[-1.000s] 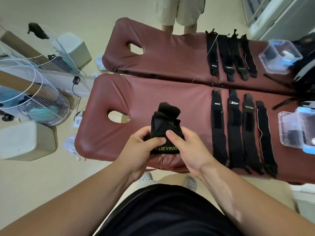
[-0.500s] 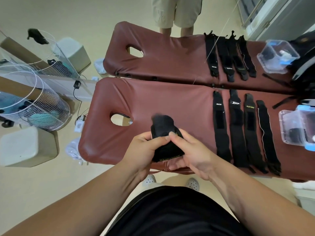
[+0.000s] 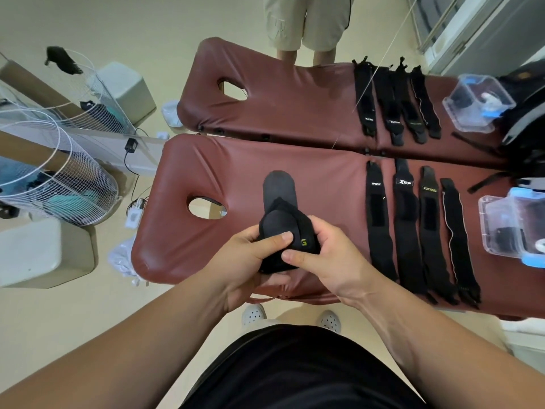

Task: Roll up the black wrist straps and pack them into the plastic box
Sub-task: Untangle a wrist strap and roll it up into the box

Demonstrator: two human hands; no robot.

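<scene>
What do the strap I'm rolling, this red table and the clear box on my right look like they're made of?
Rolled strap: soft matte black fabric, likely elastic weave; it folds limply. Table: maroon vinyl or faux leather, probably; slight sheen, wrinkles at the corner. Box: clear rigid plastic; contents show through, blue latch.

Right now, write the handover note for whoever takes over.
Left hand and right hand both grip one half-rolled strap, its tail loose.
Four flat straps lie on the near bed, the box at its right end. Four far straps and a second box lie on the far bed.
Done: roll started. Left: finish it, pack it, then roll and pack the rest.
</scene>
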